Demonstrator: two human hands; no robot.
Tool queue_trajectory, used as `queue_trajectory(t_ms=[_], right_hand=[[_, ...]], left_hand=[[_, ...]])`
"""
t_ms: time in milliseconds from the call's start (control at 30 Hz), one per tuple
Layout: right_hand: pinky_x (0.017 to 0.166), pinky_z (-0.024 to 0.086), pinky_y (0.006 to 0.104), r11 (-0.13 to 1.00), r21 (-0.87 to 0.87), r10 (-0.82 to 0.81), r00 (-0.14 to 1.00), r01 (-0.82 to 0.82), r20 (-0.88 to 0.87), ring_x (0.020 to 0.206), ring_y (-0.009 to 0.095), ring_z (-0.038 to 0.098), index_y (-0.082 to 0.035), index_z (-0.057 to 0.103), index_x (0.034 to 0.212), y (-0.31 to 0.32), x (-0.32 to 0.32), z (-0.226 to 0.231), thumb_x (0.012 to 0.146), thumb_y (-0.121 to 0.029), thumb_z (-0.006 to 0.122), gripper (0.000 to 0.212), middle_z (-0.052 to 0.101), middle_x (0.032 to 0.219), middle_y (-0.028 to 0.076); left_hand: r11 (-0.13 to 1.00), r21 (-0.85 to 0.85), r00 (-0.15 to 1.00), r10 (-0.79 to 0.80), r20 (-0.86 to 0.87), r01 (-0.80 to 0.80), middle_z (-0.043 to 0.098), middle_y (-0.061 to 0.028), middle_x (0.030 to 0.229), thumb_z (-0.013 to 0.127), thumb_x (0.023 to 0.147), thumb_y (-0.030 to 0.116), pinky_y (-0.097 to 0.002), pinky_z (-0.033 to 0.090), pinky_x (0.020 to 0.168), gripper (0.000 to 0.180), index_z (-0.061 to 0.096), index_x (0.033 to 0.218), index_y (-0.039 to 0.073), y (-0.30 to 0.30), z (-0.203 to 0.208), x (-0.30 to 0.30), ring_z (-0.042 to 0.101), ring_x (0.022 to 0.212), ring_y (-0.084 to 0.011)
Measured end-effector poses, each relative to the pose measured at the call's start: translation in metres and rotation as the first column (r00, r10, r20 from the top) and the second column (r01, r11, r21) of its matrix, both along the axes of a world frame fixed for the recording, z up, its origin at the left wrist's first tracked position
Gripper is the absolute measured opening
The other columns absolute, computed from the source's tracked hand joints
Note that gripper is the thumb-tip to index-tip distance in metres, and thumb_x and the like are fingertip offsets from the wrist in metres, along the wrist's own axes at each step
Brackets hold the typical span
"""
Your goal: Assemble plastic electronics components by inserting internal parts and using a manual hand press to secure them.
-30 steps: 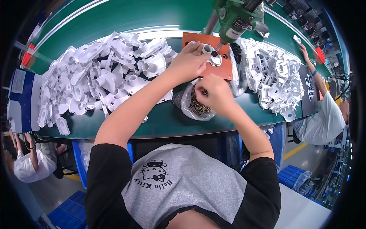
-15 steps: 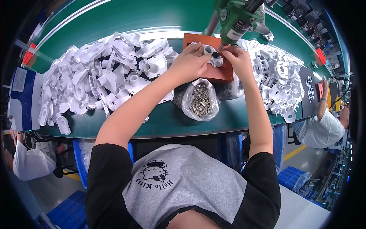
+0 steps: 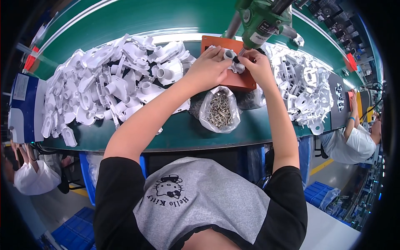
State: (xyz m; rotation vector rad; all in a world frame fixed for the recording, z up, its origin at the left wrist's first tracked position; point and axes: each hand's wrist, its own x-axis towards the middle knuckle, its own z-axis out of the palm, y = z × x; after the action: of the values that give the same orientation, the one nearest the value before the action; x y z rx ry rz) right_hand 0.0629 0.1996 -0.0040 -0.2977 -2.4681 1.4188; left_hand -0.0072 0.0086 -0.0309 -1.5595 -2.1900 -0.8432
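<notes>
My left hand (image 3: 208,71) is closed on a white plastic part (image 3: 228,54) with a short round tube, which lies on the orange base (image 3: 239,84) of a green press. Close to the part's right side, under the press's metal tip, my right hand (image 3: 260,69) has thumb and fingertips pinched together. Whatever sits between those fingertips is too small or hidden to name. The green press head (image 3: 261,26) stands just beyond my right hand. In front of the base an open clear bag (image 3: 233,122) holds many small metal pins or screws (image 3: 220,110).
A big heap of white plastic housings (image 3: 89,83) covers the bench on the left. Flatter white parts (image 3: 306,85) are piled on the right. At the left end stands a blue and white box (image 3: 26,108). Co-workers in white sit at both sides.
My right hand has shifted slightly, its fingers drawn closer to the part. My left hand stays in place. The co-workers at both sides have moved their arms.
</notes>
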Motion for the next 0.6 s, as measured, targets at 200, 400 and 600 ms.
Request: queue_trajectory(t_ms=[200, 400, 600], right_hand=[[0.066, 0.044, 0.0278, 0.999, 0.029, 0.017, 1.0, -0.017, -0.011, 0.069, 0.014, 0.054, 0.005, 0.06, 0.08, -0.004, -0.001, 0.004, 0.077, -0.012, 0.068, 0.019, 0.059, 0.077, 0.007], [0.066, 0.045, 0.0275, 0.99, 0.133, 0.044, 0.998, -0.036, -0.055, 0.068, 0.015, 0.054, 0.006, 0.06, 0.082, -0.006, 0.001, 0.0, 0.077, -0.01, 0.067, 0.018, 0.058, 0.083, 0.007], [0.065, 0.045, 0.0249, 0.949, -0.315, -0.037, 0.991, -0.004, -0.125, 0.068, 0.011, 0.055, 0.001, 0.061, 0.104, 0.011, 0.002, -0.003, 0.083, -0.012, 0.059, 0.024, 0.064, 0.084, 0.006]], left_hand=[[1.0, 0.01, 1.0, 0.001, 0.004, -0.001, 0.058, -0.0228, 0.114, 0.056, 0.081, 0.016, -0.0475, 0.034, 0.104, 0.023, 0.058, 0.101, 0.005, -0.001, -0.002, -0.001, 0.047, 0.118, -0.0394], [1.0, 0.031, 1.0, -0.001, -0.002, 0.001, 0.058, -0.0234, 0.114, 0.056, 0.081, 0.016, -0.0484, 0.035, 0.102, 0.022, 0.058, 0.1, 0.006, -0.001, -0.003, -0.001, 0.048, 0.118, -0.0398], [0.999, 0.043, 1.0, -0.012, 0.008, 0.012, 0.058, -0.0239, 0.114, 0.056, 0.08, 0.016, -0.0489, 0.036, 0.102, 0.021, 0.059, 0.099, 0.006, 0.0, -0.004, -0.002, 0.047, 0.118, -0.0405]])
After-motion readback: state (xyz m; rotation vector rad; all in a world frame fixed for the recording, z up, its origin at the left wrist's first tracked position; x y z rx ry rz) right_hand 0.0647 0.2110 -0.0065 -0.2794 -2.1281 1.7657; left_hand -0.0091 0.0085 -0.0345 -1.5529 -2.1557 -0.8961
